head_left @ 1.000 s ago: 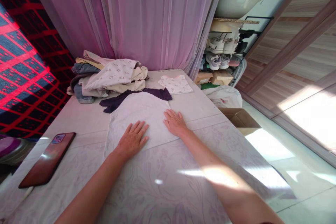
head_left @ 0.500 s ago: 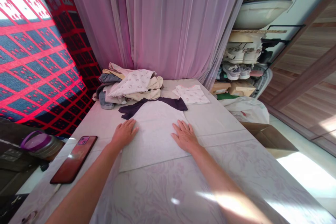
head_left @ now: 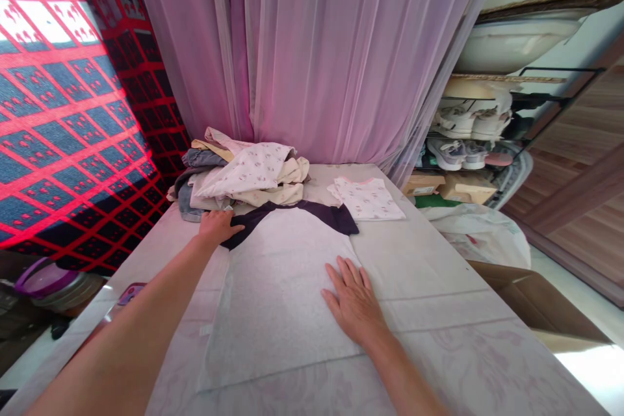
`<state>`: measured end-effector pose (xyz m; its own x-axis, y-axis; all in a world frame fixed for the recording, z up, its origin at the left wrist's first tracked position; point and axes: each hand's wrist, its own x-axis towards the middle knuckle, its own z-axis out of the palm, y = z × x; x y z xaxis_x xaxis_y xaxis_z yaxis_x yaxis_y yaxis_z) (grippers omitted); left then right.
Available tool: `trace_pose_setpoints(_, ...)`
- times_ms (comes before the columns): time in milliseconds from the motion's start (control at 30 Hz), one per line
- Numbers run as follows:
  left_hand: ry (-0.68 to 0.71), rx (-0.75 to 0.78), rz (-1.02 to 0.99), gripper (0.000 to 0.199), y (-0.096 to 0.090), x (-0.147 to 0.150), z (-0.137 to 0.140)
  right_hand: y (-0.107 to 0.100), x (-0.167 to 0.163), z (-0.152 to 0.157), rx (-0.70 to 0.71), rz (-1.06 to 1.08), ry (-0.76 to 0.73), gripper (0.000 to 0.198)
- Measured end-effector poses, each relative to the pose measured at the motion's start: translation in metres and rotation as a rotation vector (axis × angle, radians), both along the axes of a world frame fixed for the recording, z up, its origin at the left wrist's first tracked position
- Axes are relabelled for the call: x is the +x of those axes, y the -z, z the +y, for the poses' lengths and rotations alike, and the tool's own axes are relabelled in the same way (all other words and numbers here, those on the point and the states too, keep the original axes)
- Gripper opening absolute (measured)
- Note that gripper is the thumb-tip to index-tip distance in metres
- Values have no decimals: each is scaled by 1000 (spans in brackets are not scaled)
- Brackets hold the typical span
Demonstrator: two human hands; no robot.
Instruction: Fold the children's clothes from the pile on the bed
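Note:
A white T-shirt (head_left: 287, 279) with dark raglan sleeves lies spread out on the bed, its neckline away from me. My left hand (head_left: 218, 227) is at the outer end of the left dark sleeve, thumb reaching toward the cloth and fingers apart from it. Flat on the shirt's right side rests my right hand (head_left: 353, 299), fingers stretched out. Just beyond the shirt, a heap of clothes (head_left: 248, 172) sits at the left. A folded white printed garment (head_left: 368, 198) lies beyond the right sleeve.
A phone (head_left: 129, 294) is partly hidden behind my left forearm. Left of the bed stands a purple-lidded container (head_left: 53, 283). Lilac curtains (head_left: 312, 65) hang behind. To the right are a shoe rack (head_left: 468, 136), a plastic bag (head_left: 480, 234) and an open cardboard box (head_left: 531, 299).
My left hand has moved from the shirt's left side up to the left sleeve. My right hand still lies on the right side. The view has shifted closer.

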<state>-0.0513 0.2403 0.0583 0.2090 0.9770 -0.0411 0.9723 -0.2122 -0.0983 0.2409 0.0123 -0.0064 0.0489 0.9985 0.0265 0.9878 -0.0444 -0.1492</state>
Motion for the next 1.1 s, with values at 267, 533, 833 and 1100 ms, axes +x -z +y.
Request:
trace_pose_setpoints(267,-7,83,46,25,-3,3,2,6,3,1,21,12,-10,55)
trace_pose_setpoints(533,326,73,-198,43,37,41,-44,1,12,5,55,74,-16,49)
trace_pose_setpoints(833,207,82,-165,48,52,47,-59,-41,86,115,29,233,564,42)
trace_pose_setpoints(1100,203,99,-177,49,54,46,-60,-43,82,151,-127,273,524,26)
